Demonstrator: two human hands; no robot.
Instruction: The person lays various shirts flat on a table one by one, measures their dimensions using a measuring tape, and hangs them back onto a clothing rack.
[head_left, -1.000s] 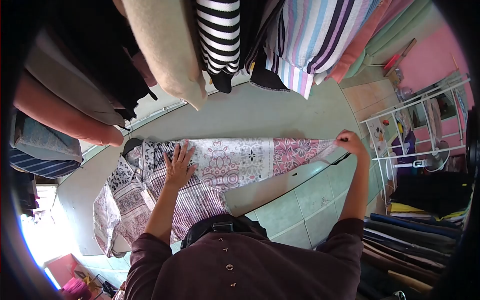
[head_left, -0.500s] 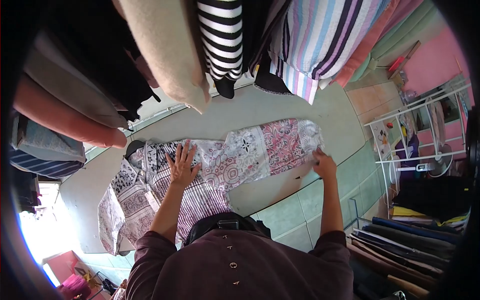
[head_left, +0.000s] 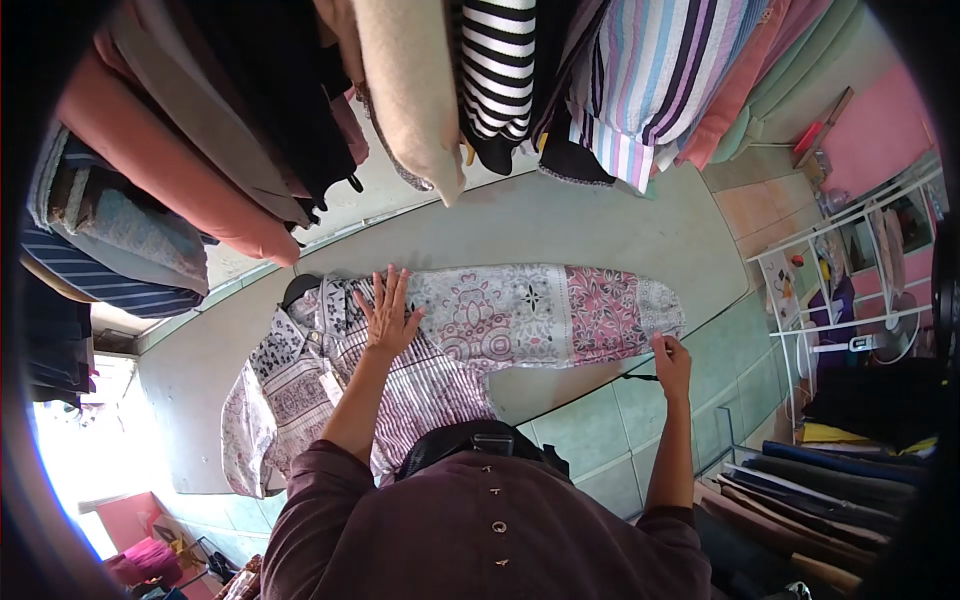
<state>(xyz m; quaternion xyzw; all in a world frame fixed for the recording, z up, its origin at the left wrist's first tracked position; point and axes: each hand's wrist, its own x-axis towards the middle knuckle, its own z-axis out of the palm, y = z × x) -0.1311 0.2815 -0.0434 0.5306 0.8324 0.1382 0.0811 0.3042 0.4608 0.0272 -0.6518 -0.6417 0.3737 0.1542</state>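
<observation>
"What's at the left?"
"Hanging clothes (head_left: 190, 150), their tops cut off. Below, the patterned shirt (head_left: 490, 305) lies spread on the pale table (head_left: 570, 220); its collar hides part of a dark hanger (head_left: 298, 288)."
"And the left hand (head_left: 388, 322)?"
"Flat on the shirt near the shoulder, fingers spread apart. Its forearm covers part of the front, and the wearer's body hides the hem."
"The right hand (head_left: 674, 365)?"
"Thumb and fingers pinch the cuff's near edge; the fingertips are hard to make out."
"Farther right?"
"A white rack (head_left: 800, 331) holding small things, too blurred to name, then stacked garments (head_left: 820, 490) fading into darkness."
</observation>
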